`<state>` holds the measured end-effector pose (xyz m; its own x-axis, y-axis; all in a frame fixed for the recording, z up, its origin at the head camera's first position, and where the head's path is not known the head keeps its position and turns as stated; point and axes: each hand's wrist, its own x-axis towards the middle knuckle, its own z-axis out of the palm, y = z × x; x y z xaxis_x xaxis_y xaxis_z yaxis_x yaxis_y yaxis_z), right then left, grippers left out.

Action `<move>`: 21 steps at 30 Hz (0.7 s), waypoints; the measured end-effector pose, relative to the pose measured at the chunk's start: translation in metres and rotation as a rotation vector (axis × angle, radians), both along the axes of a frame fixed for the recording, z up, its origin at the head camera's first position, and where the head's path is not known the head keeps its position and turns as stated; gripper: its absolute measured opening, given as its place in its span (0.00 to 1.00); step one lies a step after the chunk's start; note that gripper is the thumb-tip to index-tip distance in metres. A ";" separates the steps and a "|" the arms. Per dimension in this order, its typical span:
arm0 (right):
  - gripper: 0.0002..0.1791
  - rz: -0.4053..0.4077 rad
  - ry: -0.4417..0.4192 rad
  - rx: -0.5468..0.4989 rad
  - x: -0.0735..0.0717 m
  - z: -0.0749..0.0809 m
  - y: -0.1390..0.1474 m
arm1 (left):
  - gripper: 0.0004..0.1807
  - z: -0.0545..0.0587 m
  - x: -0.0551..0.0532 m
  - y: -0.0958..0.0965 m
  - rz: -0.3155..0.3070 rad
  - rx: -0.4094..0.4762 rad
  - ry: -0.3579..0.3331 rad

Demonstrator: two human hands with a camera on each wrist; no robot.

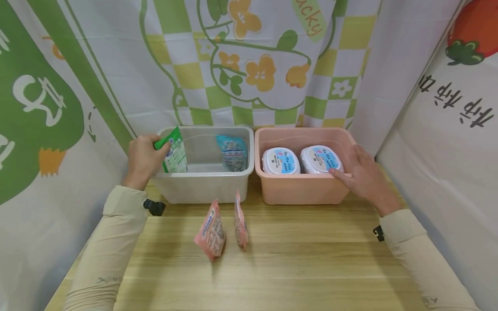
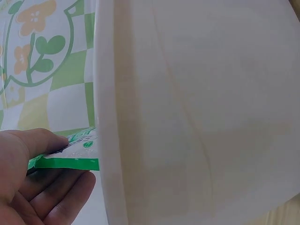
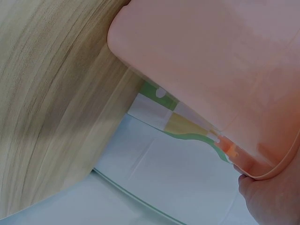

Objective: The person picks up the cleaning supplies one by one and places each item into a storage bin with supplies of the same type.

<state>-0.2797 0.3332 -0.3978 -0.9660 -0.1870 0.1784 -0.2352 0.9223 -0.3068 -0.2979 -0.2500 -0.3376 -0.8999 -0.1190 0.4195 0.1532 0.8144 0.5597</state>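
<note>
My left hand [image 1: 144, 157] pinches a green and white packet [image 1: 176, 153] by its top edge, at the left end of a grey-white bin [image 1: 202, 186]. The packet hangs down inside the bin's wall. At the right end of that bin sits a blue packet [image 1: 233, 152]. My right hand [image 1: 367, 179] holds the front right corner of a pink bin [image 1: 303, 190], thumb over the front rim. Two white tubs with blue-printed lids, a left tub [image 1: 281, 160] and a right tub [image 1: 320, 160], stand inside it.
Two pink packets, one left [image 1: 212, 233] and one right [image 1: 240, 224], stand on the wooden table [image 1: 303, 259] in front of the bins. A patterned curtain [image 1: 268, 103] hangs close behind the bins, and white cloth covers both sides.
</note>
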 end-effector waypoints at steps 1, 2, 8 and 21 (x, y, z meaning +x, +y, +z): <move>0.64 -0.001 -0.003 0.000 0.000 0.000 0.000 | 0.15 0.000 0.000 0.000 0.001 0.001 -0.007; 0.64 -0.001 -0.002 -0.001 0.000 0.000 0.000 | 0.15 -0.001 0.000 0.000 0.001 0.003 -0.016; 0.61 0.020 0.070 -0.008 -0.001 -0.002 0.001 | 0.16 -0.001 -0.003 0.002 0.003 -0.001 -0.049; 0.60 0.019 0.052 -0.019 0.000 0.001 -0.001 | 0.17 -0.004 -0.007 0.001 0.000 -0.020 -0.071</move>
